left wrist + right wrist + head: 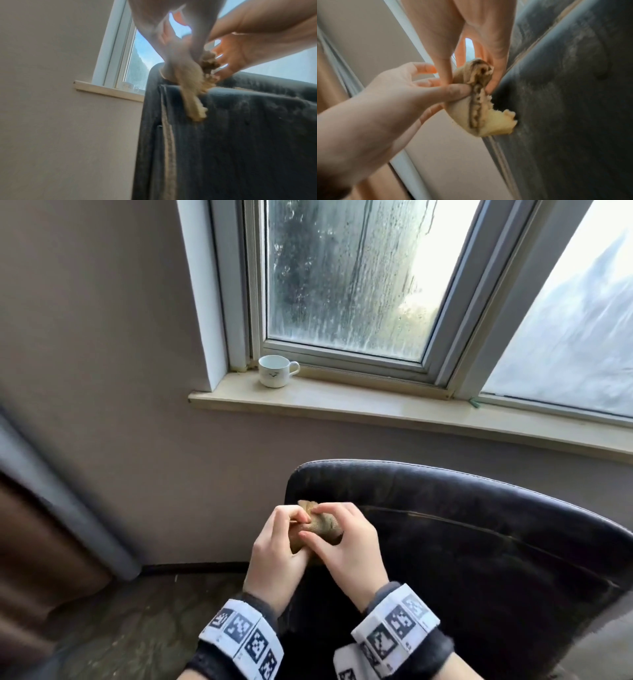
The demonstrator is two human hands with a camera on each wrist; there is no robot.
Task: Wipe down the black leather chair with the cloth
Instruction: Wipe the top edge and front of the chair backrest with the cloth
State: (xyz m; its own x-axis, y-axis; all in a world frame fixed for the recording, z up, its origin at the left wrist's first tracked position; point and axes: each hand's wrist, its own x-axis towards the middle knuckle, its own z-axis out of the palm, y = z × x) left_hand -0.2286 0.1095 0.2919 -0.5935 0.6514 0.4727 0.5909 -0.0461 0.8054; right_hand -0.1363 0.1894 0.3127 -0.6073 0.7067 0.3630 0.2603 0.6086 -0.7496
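The black leather chair (479,542) stands under the window, its backrest facing me and its surface dusty. A bunched tan cloth (325,530) hangs in the air in front of the backrest's upper left corner. My left hand (295,523) pinches the cloth from the left and my right hand (323,517) pinches it from the right. In the left wrist view the cloth (190,86) dangles below the fingers against the chair (240,135). The right wrist view shows the folded cloth (481,108) squeezed between the left hand's thumb (450,90) and the right hand's fingers (494,70).
A white cup (275,370) sits on the windowsill (376,405) behind the chair, below a fogged window. A bare wall lies to the left. A brown curtain (41,542) hangs at the far left, with dark floor (137,628) beside the chair.
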